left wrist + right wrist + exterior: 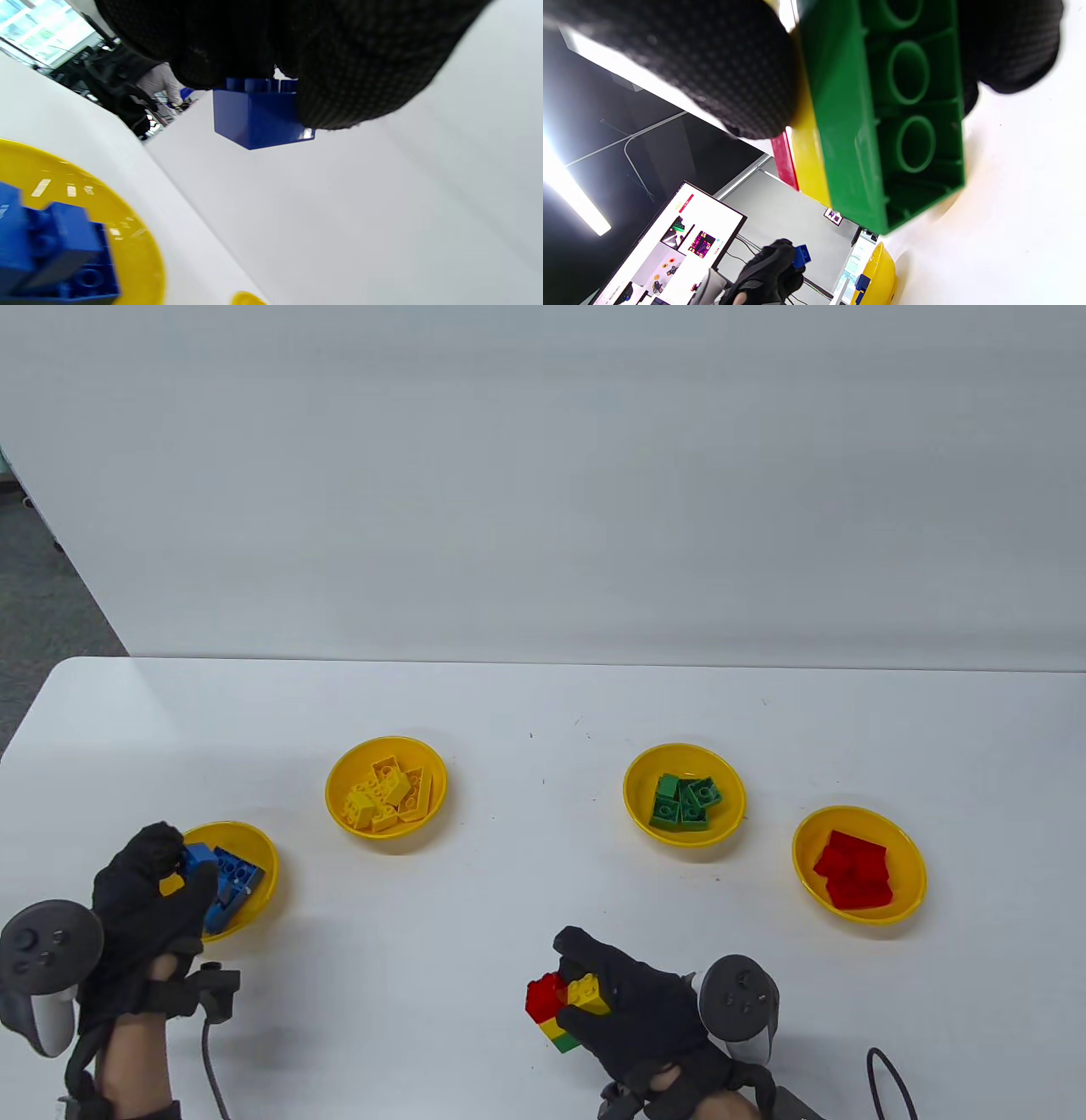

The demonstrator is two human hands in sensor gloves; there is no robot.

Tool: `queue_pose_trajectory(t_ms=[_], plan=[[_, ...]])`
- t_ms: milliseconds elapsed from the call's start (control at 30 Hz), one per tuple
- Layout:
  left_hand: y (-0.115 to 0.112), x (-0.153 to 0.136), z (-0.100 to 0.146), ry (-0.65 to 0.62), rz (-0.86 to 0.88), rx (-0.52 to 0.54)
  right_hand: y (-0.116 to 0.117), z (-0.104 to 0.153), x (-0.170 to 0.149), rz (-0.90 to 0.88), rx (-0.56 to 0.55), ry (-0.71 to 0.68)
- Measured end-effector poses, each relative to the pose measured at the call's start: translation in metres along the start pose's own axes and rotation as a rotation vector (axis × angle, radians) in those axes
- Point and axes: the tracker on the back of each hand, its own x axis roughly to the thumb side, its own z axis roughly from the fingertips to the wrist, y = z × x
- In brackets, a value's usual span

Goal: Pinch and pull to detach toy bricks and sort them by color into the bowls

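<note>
My left hand (pixel 165 869) pinches a blue brick (pixel 198 855) over the near-left yellow bowl (pixel 259 848), which holds several blue bricks. In the left wrist view the blue brick (pixel 258 116) hangs between my gloved fingers (pixel 360 84) above the bowl rim (pixel 140 254). My right hand (pixel 607 993) grips a joined brick stack (pixel 564 1001) of red, yellow and green at the table's front. The stack's green underside (pixel 903 106) fills the right wrist view.
Three more yellow bowls stand on the white table (pixel 543 712): one with yellow bricks (pixel 386 793), one with green bricks (pixel 683 802), one with red bricks (pixel 857 869). A monitor (pixel 674 250) shows in the right wrist view.
</note>
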Motion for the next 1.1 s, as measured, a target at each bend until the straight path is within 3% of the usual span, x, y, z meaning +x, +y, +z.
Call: queue_pose_trajectory(t_ms=[133,267,433,600,767,900,1000,1067,1100], plan=[[-0.014,-0.022,-0.01,0.065,-0.075,0.0,0.001,0.0,-0.002,0.002,0.008,0.006],[-0.023,-0.04,-0.024,0.112,-0.079,0.075,0.0,0.0,-0.002,-0.005,0.002,0.015],[-0.028,-0.053,-0.026,0.15,0.022,-0.011,-0.002,-0.001,-0.005,-0.022,-0.011,0.027],[-0.011,-0.025,-0.016,0.065,0.147,0.05,-0.005,-0.002,-0.007,-0.032,-0.025,0.034],[-0.021,0.032,0.009,-0.102,0.232,0.041,-0.005,0.0,-0.005,-0.043,-0.053,0.003],[-0.057,0.092,0.041,-0.258,0.318,-0.162,-0.009,0.001,0.001,-0.074,-0.125,-0.05],[-0.096,0.119,0.065,-0.308,0.389,-0.4,-0.013,0.001,0.003,-0.105,-0.172,-0.079],[-0.135,0.134,0.087,-0.318,0.483,-0.644,-0.015,0.0,0.003,-0.135,-0.206,-0.086],[-0.146,0.136,0.094,-0.32,0.497,-0.717,-0.016,0.0,0.003,-0.139,-0.217,-0.086]])
